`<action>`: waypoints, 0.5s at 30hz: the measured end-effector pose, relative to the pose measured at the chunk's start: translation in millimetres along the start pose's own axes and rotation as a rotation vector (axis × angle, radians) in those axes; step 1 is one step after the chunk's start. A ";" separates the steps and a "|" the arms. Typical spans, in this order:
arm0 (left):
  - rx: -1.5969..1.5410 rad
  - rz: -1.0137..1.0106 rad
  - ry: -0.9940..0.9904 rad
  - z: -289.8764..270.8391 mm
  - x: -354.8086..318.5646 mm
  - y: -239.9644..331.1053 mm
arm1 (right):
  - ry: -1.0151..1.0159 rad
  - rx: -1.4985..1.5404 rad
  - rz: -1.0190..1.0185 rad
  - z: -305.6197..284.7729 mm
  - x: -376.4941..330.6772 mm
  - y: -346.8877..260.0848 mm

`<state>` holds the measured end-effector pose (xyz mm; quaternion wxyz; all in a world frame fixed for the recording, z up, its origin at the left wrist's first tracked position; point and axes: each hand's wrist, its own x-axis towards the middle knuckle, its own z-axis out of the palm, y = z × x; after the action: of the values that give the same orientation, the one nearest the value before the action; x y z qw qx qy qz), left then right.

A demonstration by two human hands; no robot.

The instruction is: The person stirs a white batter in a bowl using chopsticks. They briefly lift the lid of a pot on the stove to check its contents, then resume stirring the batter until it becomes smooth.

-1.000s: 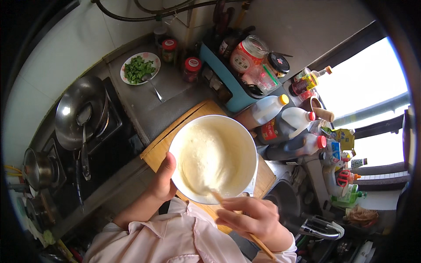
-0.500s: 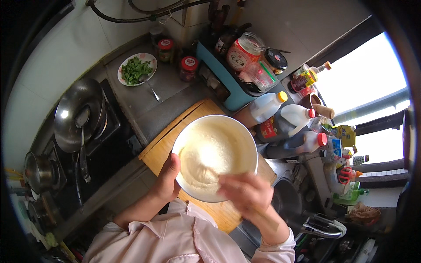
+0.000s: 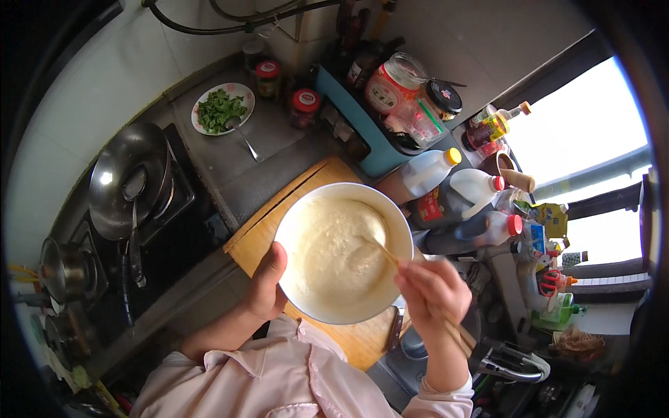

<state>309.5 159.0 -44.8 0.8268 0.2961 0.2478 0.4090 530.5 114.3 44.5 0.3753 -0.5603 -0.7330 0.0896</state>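
Observation:
A white bowl (image 3: 289,230) of pale, creamy batter (image 3: 327,258) is tilted above the wooden cutting board (image 3: 261,219). My left hand (image 3: 268,282) grips its left rim, thumb on the near side of the wall and the other fingers hidden beneath. My right hand (image 3: 435,292) is closed around wooden chopsticks (image 3: 456,334), whose tips dip into the batter at the bowl's right part. A swirl and small lumps show on the batter's surface. A knife (image 3: 396,329) lies partly on the board, just below the bowl's right side.
To the left, a wok (image 3: 118,184) with a ladle rests on the black stove. A plate of chopped greens (image 3: 221,108) with a spoon stands at the back. Big bottles (image 3: 432,171) and a blue rack (image 3: 362,132) line the right back; a sink faucet (image 3: 512,362) juts out lower right.
My right hand has moved right, from over the bowl's near edge to beyond its right rim, bringing the chopsticks along. The left hand and bowl stay nearly in place.

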 end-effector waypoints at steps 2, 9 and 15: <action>0.051 0.052 -0.032 -0.7 2.1 6.0 | -0.103 -0.094 -0.088 -9.6 -10.6 -19.8; -0.013 -0.011 -0.038 6.0 1.4 -5.8 | -0.007 0.080 -0.080 14.3 5.1 -11.3; 0.032 0.067 -0.060 3.1 4.1 6.6 | -0.166 -0.041 -0.021 -8.8 -14.7 -42.9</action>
<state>310.3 164.7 -38.8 0.8150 0.3294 0.2193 0.4232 505.2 83.4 67.7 0.3023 -0.5510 -0.7690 0.1168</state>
